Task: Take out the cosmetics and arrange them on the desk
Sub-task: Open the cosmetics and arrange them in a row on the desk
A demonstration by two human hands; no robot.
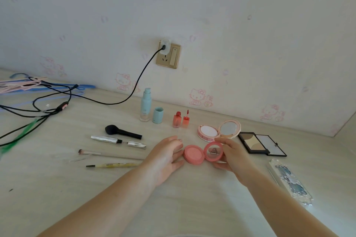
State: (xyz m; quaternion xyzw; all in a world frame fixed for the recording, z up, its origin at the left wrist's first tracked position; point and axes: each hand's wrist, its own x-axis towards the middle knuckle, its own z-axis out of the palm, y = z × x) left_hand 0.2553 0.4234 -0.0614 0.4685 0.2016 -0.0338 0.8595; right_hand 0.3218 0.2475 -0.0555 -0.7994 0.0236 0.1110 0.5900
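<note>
A round coral-pink plastic blush compact [203, 153] lies open on the pale wood-grain desk [173, 198], its matte pressed-powder pan on the left and its hinged lid, glossy with a small triangle mark inside, tilted up on the right. The left hand [165, 157] rests flat beside the pan, fingers straight and slightly spread, their tips touching the pan's rim. The right hand [234, 155] pinches the raised lid, thumb below and fingers curled over its far edge. Just behind sits a round pale-pink cushion compact [218, 131] with a scalloped lid open to show its mirror. To the right lies a flat black rectangular palette [261, 143], opened out, with beige powder blocks. Further back stand two small translucent red lip-gloss bottles [181, 119], a slim light-blue pump bottle [145, 105] and its separate cylindrical blue cap [158, 115]. To the left, in a loose row, lie a black fluffy-headed brush [122, 132], a silver metallic mascara tube [118, 139] pulled apart, a thin pale-handled brush [107, 154] and a yellow brow pencil [113, 165] with a spoolie end. A glittery clear pouch [291, 181] lies at the right edge.
</note>
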